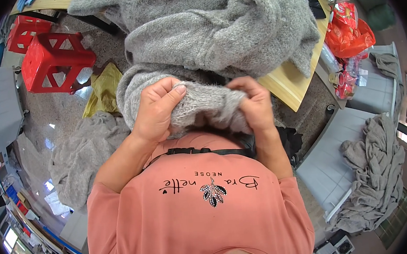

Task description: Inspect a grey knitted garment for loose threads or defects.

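Left grip [157, 106] and right grip [254, 103] both around fuzzy, rumpled grey knitwear [200, 100]

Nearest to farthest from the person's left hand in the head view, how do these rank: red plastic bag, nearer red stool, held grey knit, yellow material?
1. Grey knit, held by the left hand
2. Yellow material, on the floor, left
3. Nearer red stool, farther left
4. Red plastic bag, far right

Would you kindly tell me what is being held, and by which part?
The left hand and right hand grip grey knit fabric at either end of a bunched section.
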Demonstrator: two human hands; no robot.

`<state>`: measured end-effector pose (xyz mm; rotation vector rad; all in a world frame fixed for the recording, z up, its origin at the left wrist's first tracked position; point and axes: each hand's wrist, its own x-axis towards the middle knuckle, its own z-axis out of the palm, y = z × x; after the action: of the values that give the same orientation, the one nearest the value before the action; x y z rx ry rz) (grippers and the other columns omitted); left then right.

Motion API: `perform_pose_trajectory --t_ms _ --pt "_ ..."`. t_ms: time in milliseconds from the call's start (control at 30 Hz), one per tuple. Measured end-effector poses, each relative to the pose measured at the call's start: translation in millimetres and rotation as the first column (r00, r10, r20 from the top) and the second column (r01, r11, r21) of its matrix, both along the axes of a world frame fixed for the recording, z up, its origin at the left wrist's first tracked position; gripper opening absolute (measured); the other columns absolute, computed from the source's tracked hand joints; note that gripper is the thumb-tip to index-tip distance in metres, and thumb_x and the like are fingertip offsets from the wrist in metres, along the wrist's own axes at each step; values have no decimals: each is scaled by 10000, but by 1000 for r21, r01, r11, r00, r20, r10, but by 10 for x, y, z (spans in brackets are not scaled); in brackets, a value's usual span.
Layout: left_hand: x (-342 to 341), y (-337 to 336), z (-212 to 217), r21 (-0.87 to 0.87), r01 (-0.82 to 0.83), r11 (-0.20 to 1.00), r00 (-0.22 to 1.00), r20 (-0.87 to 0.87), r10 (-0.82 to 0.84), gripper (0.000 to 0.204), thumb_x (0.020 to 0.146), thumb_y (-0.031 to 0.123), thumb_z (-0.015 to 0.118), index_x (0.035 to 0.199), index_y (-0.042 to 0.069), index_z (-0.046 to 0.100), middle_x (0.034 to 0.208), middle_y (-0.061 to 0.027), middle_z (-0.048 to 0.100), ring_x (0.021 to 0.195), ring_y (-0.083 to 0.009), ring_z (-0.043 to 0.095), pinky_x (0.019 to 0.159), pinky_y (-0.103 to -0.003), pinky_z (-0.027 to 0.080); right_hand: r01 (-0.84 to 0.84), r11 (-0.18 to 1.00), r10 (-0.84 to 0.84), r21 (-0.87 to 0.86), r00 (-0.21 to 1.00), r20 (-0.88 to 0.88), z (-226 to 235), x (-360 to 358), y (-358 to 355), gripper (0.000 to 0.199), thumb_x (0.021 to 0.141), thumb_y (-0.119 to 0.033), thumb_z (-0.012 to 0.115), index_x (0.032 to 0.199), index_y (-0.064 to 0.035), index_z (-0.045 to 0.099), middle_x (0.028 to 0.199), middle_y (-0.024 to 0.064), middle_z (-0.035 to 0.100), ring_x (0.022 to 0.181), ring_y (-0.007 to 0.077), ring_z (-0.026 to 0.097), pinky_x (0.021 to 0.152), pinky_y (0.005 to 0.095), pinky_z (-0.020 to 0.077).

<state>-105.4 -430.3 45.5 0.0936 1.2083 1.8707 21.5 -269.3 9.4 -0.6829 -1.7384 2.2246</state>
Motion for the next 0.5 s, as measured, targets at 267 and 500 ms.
perform_pose_trajectory --t_ms 267,500 --pt "-27 -64 -36 -33 160 987 980 128 -155 44 768 18 604 736 3 579 693 -21 590 631 -64 532 575 -195 432 -236 800 223 552 970 92 140 225 286 296 644 -64 580 923 33 554 1009 128 552 927 160 527 784 273 418" --pt "64 46 61 -122 257 959 958 -98 -269 58 756 48 631 748 7 590 676 0 573 599 -42 499 533 -183 406 -392 830 433 398 901 -15 255 -125 -118 86 791 -13 528 728 43 544 718 54 549 645 117 533 582 250 418"
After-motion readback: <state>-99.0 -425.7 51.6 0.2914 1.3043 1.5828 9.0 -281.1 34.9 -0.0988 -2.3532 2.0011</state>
